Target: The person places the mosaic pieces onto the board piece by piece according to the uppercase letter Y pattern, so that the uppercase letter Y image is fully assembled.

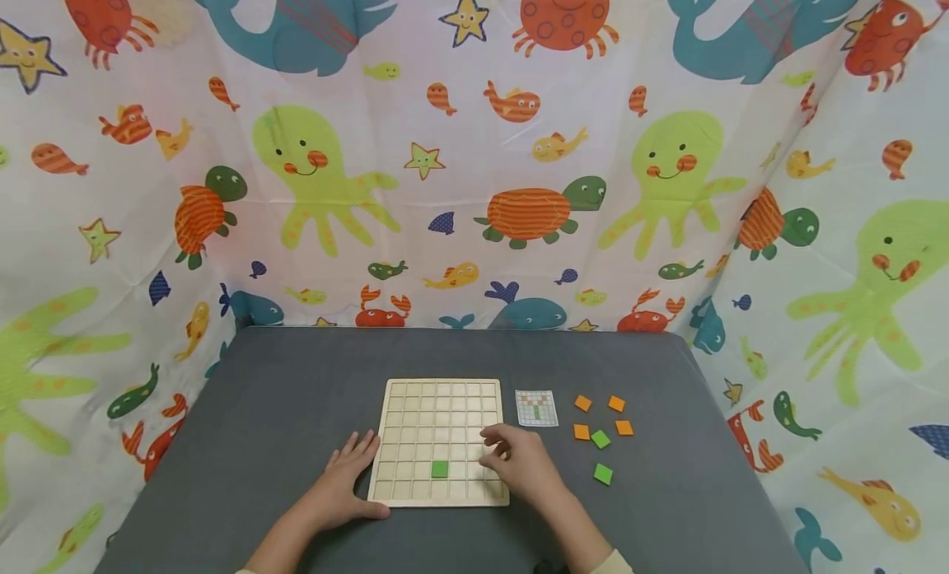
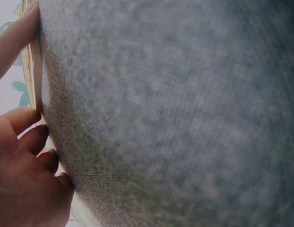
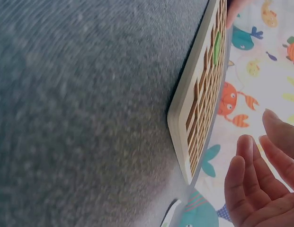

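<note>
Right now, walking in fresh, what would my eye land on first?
Probably the bright sea-creature cloth hanging behind and beside the grey table. Next, the single green tile in the wooden grid board, with the left hand at the board's left edge. Four orange tiles lie to its right.

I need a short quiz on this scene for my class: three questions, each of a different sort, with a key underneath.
1. Multiple choice: What colour is the one tile on the wooden board?
A) orange
B) green
C) blue

2. Count: How many orange tiles lie on the gray table?

3. True or false: The right hand is pinching an orange tile.

Key
1. B, green.
2. Four, all to the right of the small printed card.
3. False; no tile shows between its fingers.
</note>
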{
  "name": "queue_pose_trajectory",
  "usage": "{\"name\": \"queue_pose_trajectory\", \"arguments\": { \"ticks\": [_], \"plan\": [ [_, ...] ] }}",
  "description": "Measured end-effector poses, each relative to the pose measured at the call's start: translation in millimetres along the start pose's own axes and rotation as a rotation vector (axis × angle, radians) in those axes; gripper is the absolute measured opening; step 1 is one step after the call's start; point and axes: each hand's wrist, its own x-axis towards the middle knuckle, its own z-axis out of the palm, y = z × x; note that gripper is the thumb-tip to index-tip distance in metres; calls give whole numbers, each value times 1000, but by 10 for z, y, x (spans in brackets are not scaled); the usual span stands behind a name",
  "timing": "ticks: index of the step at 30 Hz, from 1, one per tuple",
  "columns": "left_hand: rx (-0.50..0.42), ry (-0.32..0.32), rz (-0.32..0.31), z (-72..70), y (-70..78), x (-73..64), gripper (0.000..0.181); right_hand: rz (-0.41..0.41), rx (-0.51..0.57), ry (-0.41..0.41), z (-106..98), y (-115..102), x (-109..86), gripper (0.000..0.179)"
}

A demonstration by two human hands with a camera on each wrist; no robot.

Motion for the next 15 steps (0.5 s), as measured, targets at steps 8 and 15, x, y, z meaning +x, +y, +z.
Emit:
{"name": "queue_pose_trajectory", "arguments": {
  "ticks": [8,15],
  "plan": [
    [-1,10,10,0,19,-19,125,15,-16,42,-94,106,-81,35],
    [-5,6,8,19,-10,-13,126,51,-6,69,-157,186,-140,32]
  ]
}}
